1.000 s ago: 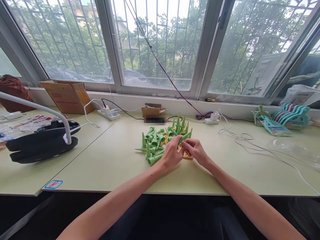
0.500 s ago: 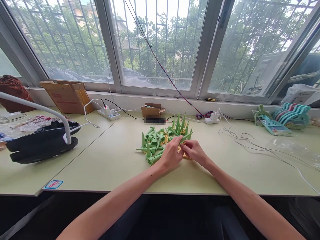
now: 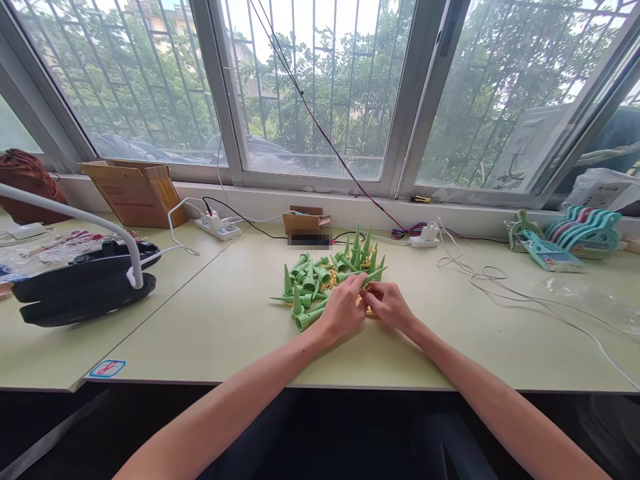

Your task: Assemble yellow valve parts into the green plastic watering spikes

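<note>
My left hand (image 3: pixel 345 305) is closed around a green plastic watering spike (image 3: pixel 376 274), whose pointed end sticks out to the upper right. At the wide end of that spike my right hand (image 3: pixel 391 304) is pinched, its fingertips meeting the left hand's. What those right fingers hold is hidden. Loose green spikes (image 3: pixel 309 275) lie in a heap beside and beyond my left hand, some on their sides, some upright. Several more upright spikes (image 3: pixel 357 250) stand just behind my hands. Small yellow plastic parts (image 3: pixel 333 277) show among the heap and under my hands.
A small open cardboard box (image 3: pixel 306 220) stands behind the heap. On the left are a black lamp-like device (image 3: pixel 85 287) and a larger carton (image 3: pixel 133 193). White cables (image 3: pixel 493 275) trail across the right side, near teal plastic tools (image 3: pixel 585 230). The table's front edge (image 3: pixel 370 386) runs below my forearms.
The held spike has tilted slightly, its tip a little lower and further right. My right hand has shifted a touch with its fingers still pinched. The heap has not moved.
</note>
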Tool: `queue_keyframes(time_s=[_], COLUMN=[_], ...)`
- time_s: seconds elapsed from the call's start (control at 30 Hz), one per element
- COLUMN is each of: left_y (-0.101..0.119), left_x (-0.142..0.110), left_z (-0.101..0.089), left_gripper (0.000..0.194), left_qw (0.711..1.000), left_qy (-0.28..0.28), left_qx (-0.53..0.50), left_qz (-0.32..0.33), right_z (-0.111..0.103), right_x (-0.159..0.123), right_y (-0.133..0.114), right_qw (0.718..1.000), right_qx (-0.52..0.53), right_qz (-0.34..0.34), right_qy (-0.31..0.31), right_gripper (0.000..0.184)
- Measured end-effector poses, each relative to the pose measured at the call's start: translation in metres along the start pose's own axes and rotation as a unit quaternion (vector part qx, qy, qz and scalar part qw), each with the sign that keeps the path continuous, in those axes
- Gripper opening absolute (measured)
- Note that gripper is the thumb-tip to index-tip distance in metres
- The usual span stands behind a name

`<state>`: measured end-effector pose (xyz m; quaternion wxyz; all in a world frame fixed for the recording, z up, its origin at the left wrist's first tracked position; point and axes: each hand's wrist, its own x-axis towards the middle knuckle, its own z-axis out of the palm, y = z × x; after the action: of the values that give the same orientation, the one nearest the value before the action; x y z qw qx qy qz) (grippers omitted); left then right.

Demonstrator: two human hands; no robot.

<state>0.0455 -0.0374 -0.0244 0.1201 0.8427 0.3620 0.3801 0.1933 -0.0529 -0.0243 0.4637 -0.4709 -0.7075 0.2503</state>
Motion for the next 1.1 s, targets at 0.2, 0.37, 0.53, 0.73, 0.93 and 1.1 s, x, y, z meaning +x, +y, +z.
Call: queue_keyframes(time_s=[0.2, 0.37, 0.53, 0.73, 0.93, 1.1], left_y=[0.0010, 0.0027, 0.0002, -0.0020, -0.0033, -0.0039], left_x=[-0.0001, -0.0001, -0.0001, -0.0002, -0.0003, -0.0002], left_z=[-0.0003, -0.0017, -0.0002, 0.0007, 0.0023, 0.0034], left_gripper=[0.047, 0.045, 0.050, 0.050, 0.049, 0.048], left_qw=[1.000, 1.000, 1.000, 1.000, 1.000, 0.999], left_qy=[-0.008, -0.018, 0.000, 0.012, 0.017, 0.019], left_qx=[0.014, 0.017, -0.003, -0.025, -0.022, -0.023], left_qz=[-0.005, -0.013, -0.004, -0.007, -0.005, -0.011], right_z=[-0.0002, 0.0003, 0.0001, -0.0003, 0.0002, -0.0002], right_x=[-0.0004, -0.0002, 0.0001, 0.0005, 0.0007, -0.0003], right_y=[0.0028, 0.0052, 0.0033, 0.0007, -0.0004, -0.0030], right_qw=[0.999, 0.997, 0.998, 0.999, 1.000, 0.998], right_qx=[-0.038, -0.061, -0.046, -0.028, 0.006, 0.061], right_qz=[-0.031, -0.046, -0.040, -0.024, 0.001, 0.024], right_qy=[0.008, 0.015, 0.017, 0.020, 0.013, -0.004], right_gripper=[0.036, 0.038, 0.040, 0.044, 0.045, 0.046])
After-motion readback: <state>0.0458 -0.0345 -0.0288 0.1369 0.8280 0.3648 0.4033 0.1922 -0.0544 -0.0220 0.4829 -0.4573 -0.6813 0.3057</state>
